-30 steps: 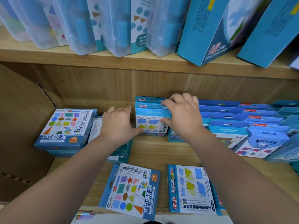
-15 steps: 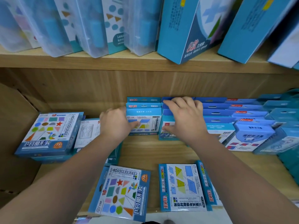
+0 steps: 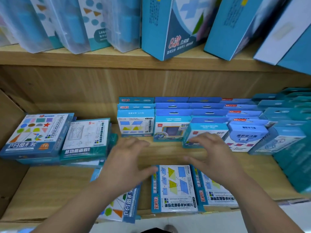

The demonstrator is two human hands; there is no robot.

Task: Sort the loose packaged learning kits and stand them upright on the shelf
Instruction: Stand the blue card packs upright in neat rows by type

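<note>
Blue packaged kits stand upright in rows at the back of the wooden shelf [image 3: 168,155]; the leftmost row [image 3: 135,122] shows quadrilateral shapes on its front. Flat near the front edge lie a quadrilateral kit [image 3: 174,189], a second one [image 3: 217,190] to its right, and a geometry-shapes kit [image 3: 121,206] under my left forearm. My left hand [image 3: 127,163] and my right hand [image 3: 213,158] hover with spread fingers above the flat kits, holding nothing.
Two flat stacks sit at the left: a shapes kit [image 3: 36,133] and a white-faced kit [image 3: 87,137]. More upright blue boxes [image 3: 286,140] fill the right side. The upper shelf [image 3: 101,58] carries clear cases and tall blue boxes. A side panel [image 3: 10,125] closes the left.
Both hands have let go of the upright kits at the back and drawn back toward me, now hovering over the flat kits. The view shifted slightly right.
</note>
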